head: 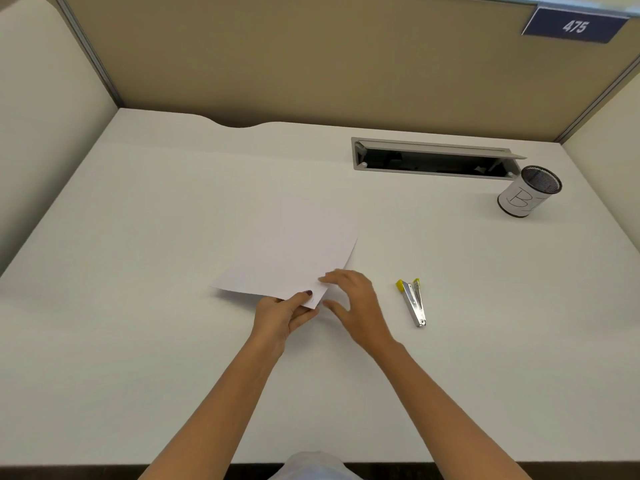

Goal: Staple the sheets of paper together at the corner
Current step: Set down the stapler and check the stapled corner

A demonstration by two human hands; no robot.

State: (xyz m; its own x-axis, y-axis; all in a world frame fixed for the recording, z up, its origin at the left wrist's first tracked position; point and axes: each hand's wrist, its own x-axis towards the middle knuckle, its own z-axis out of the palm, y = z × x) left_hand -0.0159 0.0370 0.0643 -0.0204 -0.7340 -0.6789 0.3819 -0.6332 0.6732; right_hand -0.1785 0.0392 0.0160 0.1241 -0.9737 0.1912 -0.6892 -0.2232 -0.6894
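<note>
Head camera view of a white desk [138, 341], read left to right: at centre frame the left hand [282, 315] pinches the near right corner of the sheets of paper [287, 258], thumb on top and fingers beneath, lifting that corner off the surface. Just right of it, the right hand [356, 303] is spread open with its fingertips touching the paper's right edge, gripping nothing. Right of centre, a silver and yellow stapler [414, 301] lies on the desk apart from both hands, while a mesh pen cup [528, 192] stands at upper right beside an open cable tray [433, 159], under a blue sign [575, 26] reading 475.
</note>
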